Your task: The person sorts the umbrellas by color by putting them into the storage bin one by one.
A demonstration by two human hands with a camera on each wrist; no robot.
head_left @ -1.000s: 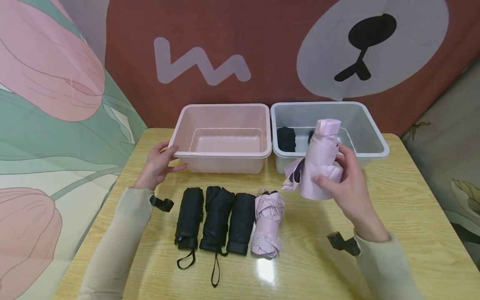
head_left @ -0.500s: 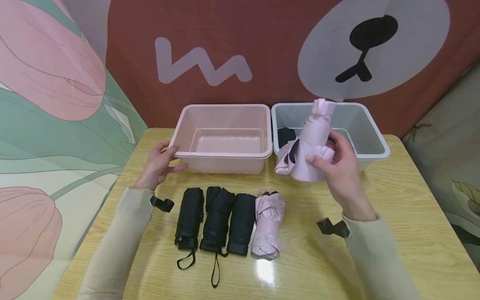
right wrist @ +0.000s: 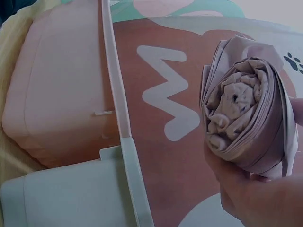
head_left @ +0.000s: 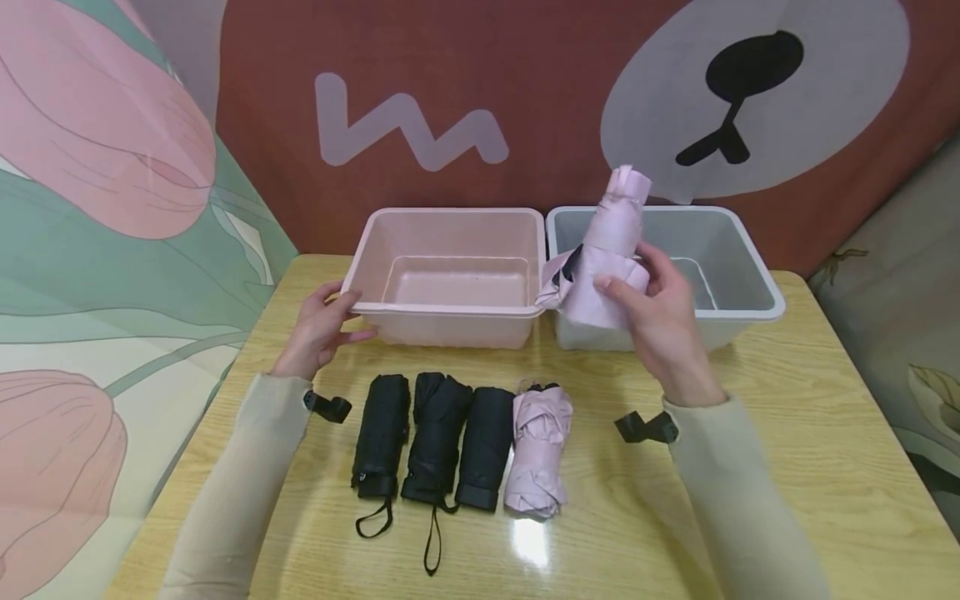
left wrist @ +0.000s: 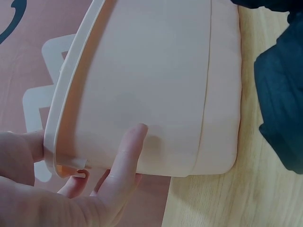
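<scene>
In the head view my right hand (head_left: 660,321) grips a folded pink umbrella (head_left: 611,250), held tilted above the front left of the grey bin (head_left: 750,312). The right wrist view shows the rolled end of this umbrella (right wrist: 236,101), with loose fabric around it. My left hand (head_left: 318,329) holds the front left corner of the pink bin (head_left: 450,312), thumb at the rim and fingers below. On the table, a second pink umbrella (head_left: 538,454) lies in a row with three black umbrellas, the nearest black umbrella (head_left: 483,450) beside it.
The two bins stand side by side at the back of the wooden table (head_left: 825,467), against a printed cloth backdrop (head_left: 420,42). Two of the black umbrellas have wrist straps, one strap (head_left: 432,546) trailing toward the front. The held umbrella hides part of the grey bin's inside.
My right hand has carried the pink umbrella up and to the left, from the grey bin's front toward the border between the bins. The left hand stays at the pink bin's corner.
</scene>
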